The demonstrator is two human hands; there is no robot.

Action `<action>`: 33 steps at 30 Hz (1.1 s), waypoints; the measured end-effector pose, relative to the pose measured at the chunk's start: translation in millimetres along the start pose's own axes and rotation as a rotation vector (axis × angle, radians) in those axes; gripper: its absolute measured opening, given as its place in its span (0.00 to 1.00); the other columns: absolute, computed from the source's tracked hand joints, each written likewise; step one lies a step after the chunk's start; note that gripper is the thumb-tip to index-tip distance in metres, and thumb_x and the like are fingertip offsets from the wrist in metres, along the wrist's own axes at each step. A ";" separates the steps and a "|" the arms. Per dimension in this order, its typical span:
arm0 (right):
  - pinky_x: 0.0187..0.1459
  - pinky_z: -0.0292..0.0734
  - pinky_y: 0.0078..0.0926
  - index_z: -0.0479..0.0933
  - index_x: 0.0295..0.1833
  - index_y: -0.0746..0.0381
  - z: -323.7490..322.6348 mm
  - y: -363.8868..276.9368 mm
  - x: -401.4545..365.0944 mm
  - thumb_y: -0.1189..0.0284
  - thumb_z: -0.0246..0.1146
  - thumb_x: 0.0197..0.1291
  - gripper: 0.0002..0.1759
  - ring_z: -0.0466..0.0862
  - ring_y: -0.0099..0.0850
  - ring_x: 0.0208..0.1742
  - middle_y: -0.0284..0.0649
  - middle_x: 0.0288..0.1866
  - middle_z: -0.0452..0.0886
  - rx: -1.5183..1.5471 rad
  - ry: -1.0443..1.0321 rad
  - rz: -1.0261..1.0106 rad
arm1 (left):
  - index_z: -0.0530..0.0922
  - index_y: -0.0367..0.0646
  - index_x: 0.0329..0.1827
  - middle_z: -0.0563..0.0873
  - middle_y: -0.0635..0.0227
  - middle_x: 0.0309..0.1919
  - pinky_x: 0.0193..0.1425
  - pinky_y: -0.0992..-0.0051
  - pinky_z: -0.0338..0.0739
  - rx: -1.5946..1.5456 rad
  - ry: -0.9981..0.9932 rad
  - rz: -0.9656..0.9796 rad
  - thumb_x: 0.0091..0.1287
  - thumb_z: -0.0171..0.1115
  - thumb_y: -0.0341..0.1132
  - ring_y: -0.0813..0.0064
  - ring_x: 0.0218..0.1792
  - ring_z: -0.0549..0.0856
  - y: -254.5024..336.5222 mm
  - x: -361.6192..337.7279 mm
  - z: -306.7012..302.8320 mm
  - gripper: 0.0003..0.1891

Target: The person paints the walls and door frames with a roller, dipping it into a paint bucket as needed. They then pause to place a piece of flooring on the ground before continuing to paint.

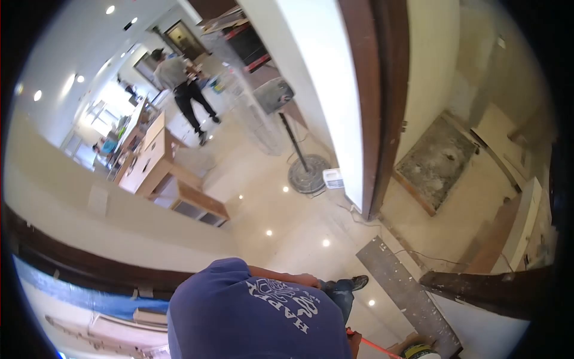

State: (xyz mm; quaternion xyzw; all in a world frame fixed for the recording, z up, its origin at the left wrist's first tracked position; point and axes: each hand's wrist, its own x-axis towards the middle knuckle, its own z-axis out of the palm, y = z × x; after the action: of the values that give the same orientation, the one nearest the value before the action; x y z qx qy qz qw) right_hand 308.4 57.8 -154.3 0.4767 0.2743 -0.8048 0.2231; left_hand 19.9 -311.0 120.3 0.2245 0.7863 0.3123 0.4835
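My blue T-shirt with white print fills the bottom of the head view. My left hand (310, 280) rests by my jeans at the thigh, its fingers too small and blurred to make out. At the bottom edge my right hand (354, 342) is closed around a thin red-orange stick (378, 347), which slants down to the right. Its far end reaches towards a tub with a yellow and black label (418, 352), partly cut off by the frame. My dark shoe (360, 282) stands on the shiny tiled floor (257, 251).
A paint-spotted plank (406, 290) lies right of my foot. Ahead stand a pedestal fan (306, 172), a white container (333, 178) and a dark door frame (382, 107). A cable (430, 257) crosses the floor. Another person (182, 84) stands far off, beside a long wooden counter (149, 158).
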 end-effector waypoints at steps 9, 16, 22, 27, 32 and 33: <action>0.37 0.82 0.58 0.66 0.54 0.66 59.8 19.6 27.8 0.70 0.48 0.64 0.16 0.81 0.52 0.33 0.56 0.43 0.79 0.541 0.402 0.067 | 0.86 0.46 0.47 0.89 0.58 0.41 0.49 0.63 0.79 0.150 -0.281 0.092 0.66 0.62 0.45 0.56 0.44 0.87 23.8 42.9 -112.0 0.15; 0.34 0.87 0.48 0.67 0.58 0.68 139.7 0.6 -14.9 0.72 0.54 0.67 0.17 0.87 0.49 0.36 0.59 0.43 0.84 0.615 0.582 -0.169 | 0.86 0.37 0.42 0.88 0.66 0.32 0.44 0.72 0.79 0.214 -0.661 -0.148 0.63 0.68 0.37 0.79 0.36 0.84 29.2 76.6 -174.1 0.11; 0.35 0.86 0.50 0.70 0.57 0.69 157.3 22.3 -9.8 0.69 0.55 0.67 0.18 0.88 0.48 0.38 0.55 0.44 0.85 0.516 0.636 -0.067 | 0.84 0.36 0.50 0.89 0.65 0.41 0.49 0.74 0.79 0.247 -0.962 -0.334 0.67 0.68 0.40 0.77 0.40 0.85 -4.2 85.8 -189.1 0.16; 0.33 0.87 0.48 0.77 0.49 0.71 155.1 63.0 67.3 0.67 0.65 0.63 0.17 0.89 0.44 0.35 0.50 0.43 0.87 0.357 0.536 -0.044 | 0.81 0.40 0.58 0.87 0.64 0.44 0.50 0.72 0.81 0.164 -0.946 -0.512 0.71 0.64 0.38 0.73 0.41 0.86 -23.6 127.1 -165.7 0.17; 0.46 0.85 0.53 0.77 0.55 0.69 149.5 52.5 158.4 0.65 0.65 0.63 0.20 0.88 0.45 0.40 0.48 0.43 0.86 0.495 0.645 0.137 | 0.77 0.38 0.60 0.86 0.64 0.41 0.42 0.73 0.82 -0.173 -0.524 -0.436 0.71 0.63 0.36 0.71 0.37 0.86 -94.0 218.5 -116.7 0.18; 0.48 0.83 0.55 0.78 0.55 0.67 147.6 47.2 174.5 0.64 0.64 0.64 0.21 0.87 0.46 0.42 0.48 0.43 0.86 0.579 0.659 0.143 | 0.77 0.37 0.59 0.86 0.65 0.40 0.41 0.75 0.81 -0.195 -0.426 -0.423 0.71 0.64 0.36 0.74 0.37 0.85 -106.8 242.0 -101.2 0.17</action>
State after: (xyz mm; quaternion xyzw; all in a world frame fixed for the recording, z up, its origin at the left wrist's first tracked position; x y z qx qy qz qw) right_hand 164.7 -91.2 -262.1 0.7685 0.0606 -0.6360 0.0361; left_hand -181.1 -255.4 -71.2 0.0687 0.6628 0.2247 0.7110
